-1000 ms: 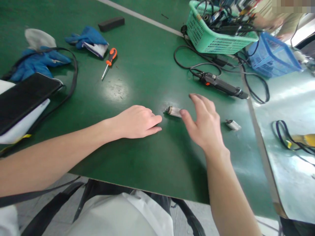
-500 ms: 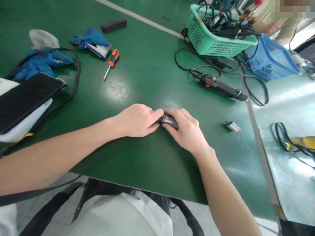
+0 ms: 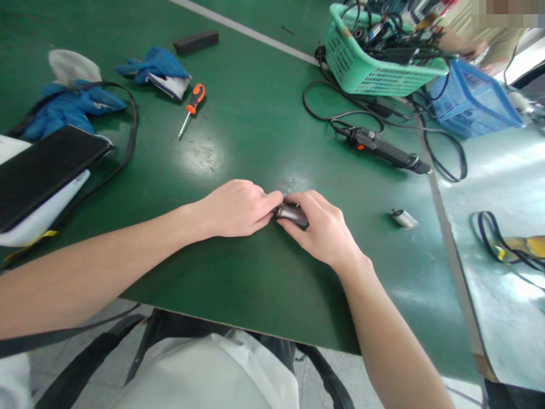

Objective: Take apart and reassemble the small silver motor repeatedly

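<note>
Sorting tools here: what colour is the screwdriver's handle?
Orange with black; the screwdriver shows best in the head view.

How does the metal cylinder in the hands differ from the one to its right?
The held grey metal cylinder sits between left hand and right hand; the loose silver metal cylinder lies untouched. The held one looks darker than the loose one. Both are small.
</note>
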Demonstrator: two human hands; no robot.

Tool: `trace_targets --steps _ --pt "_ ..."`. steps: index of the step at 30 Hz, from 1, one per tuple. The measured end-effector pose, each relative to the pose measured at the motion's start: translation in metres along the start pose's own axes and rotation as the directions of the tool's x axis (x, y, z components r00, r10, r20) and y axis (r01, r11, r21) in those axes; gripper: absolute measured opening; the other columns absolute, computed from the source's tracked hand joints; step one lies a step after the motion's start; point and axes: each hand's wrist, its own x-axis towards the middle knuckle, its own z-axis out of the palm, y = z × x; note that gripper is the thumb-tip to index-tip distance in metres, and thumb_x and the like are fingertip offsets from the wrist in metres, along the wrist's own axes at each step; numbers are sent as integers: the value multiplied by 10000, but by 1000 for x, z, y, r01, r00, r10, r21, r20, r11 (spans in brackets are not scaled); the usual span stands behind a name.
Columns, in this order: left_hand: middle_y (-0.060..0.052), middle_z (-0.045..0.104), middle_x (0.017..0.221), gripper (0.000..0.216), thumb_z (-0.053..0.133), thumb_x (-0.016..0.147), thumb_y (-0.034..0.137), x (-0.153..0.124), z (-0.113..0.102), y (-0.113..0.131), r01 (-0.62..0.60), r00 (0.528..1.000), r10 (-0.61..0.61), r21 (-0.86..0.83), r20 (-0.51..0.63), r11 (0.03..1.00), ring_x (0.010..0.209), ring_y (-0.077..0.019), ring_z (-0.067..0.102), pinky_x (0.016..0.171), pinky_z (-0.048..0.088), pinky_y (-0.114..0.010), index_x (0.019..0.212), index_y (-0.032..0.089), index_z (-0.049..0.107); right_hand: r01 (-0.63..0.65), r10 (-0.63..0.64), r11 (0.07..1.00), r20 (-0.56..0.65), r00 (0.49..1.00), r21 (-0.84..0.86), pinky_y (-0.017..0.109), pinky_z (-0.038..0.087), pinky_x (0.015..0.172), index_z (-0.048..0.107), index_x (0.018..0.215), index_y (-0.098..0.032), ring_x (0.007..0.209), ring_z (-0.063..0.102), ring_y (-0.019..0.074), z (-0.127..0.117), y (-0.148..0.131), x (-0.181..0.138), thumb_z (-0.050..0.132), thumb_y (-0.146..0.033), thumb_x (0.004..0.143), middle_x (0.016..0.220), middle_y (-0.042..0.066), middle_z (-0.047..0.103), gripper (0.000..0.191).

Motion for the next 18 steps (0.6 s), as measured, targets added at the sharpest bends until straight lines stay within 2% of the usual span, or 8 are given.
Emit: trace_targets --steps 11,18 --pt "-43 697 728 197 472 1021 309 0 2 -1 -14 1000 14 19 -13 1000 638 -227 679 605 451 -324 1017 177 618 -115 118 992 68 991 -47 392 528 837 601 1138 -215 967 665 271 -2 -7 -2 682 -312 960 1028 78 698 218" --pt "-46 689 717 209 454 1027 293 -1 1 -1 -18 1000 18 22 -12 1000 631 -225 671 600 447 -319 990 175 623 -156 156 988 92 983 -12 370 509 812 609 1061 -230 923 656 250 -5 -11 1 672 -287 958 996 62 677 134"
